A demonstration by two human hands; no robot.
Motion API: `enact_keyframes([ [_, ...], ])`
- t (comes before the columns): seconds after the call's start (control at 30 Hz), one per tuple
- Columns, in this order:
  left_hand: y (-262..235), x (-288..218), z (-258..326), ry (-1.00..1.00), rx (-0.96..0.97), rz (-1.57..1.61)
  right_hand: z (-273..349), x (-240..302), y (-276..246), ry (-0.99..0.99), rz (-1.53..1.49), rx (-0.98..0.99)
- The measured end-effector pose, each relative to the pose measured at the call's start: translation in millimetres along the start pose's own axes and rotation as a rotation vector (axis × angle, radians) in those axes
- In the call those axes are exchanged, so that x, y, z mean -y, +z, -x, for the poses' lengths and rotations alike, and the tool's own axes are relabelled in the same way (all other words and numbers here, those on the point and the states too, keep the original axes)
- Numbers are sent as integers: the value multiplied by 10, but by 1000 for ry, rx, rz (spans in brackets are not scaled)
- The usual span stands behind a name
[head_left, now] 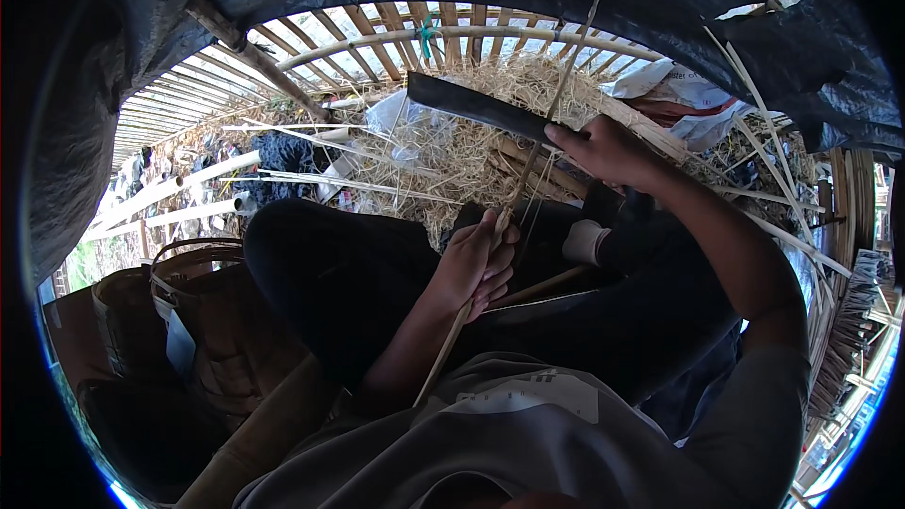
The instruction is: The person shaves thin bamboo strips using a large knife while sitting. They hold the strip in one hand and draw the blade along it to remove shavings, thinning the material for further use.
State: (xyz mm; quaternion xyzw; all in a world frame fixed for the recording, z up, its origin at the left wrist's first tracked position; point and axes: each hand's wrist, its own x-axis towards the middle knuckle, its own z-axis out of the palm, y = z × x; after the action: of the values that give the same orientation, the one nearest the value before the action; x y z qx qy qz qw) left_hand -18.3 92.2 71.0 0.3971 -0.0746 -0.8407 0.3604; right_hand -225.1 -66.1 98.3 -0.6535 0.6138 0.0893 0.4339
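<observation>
Bamboo strip (524, 179), running 1 to 6 o'clock, is clasped in left hand's (476, 264) grip near centre; dark machete (481, 108), blade at 12, is gripped by right hand (611, 155) at 2 o'clock.

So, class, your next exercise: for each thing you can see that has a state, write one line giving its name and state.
Large knife: unsheathed, blade bare
Long strip: slightly bent; contact with the blade unclear
Left hand: closed around the strip
Right hand: closed on the knife
Shavings: loose, heaped
White sack: crumpled
Green tie: fastened at a curved pole
Dark sheeting: draped, with a gap
</observation>
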Motion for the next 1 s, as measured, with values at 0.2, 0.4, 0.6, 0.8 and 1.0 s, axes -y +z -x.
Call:
enact_keyframes([
  [0.2, 26, 15, 66, -28, -38, -30, 114, -78, 181, -53, -67, -101],
  [0.4, 21, 17, 53, -71, -29, -12, 130, -74, 149, 0, -115, -16],
  [0.6, 6, 0, 19, -52, -24, -9, 205, 16, 225, 14, -82, 62],
  [0.8, -10, 8, -37, -25, 6, 18, 310, 102, 424, -150, 68, 135],
  [1.0, -5, 19, -15, -26, -22, -36, 175, 109, 125, -3, 83, 82],
])
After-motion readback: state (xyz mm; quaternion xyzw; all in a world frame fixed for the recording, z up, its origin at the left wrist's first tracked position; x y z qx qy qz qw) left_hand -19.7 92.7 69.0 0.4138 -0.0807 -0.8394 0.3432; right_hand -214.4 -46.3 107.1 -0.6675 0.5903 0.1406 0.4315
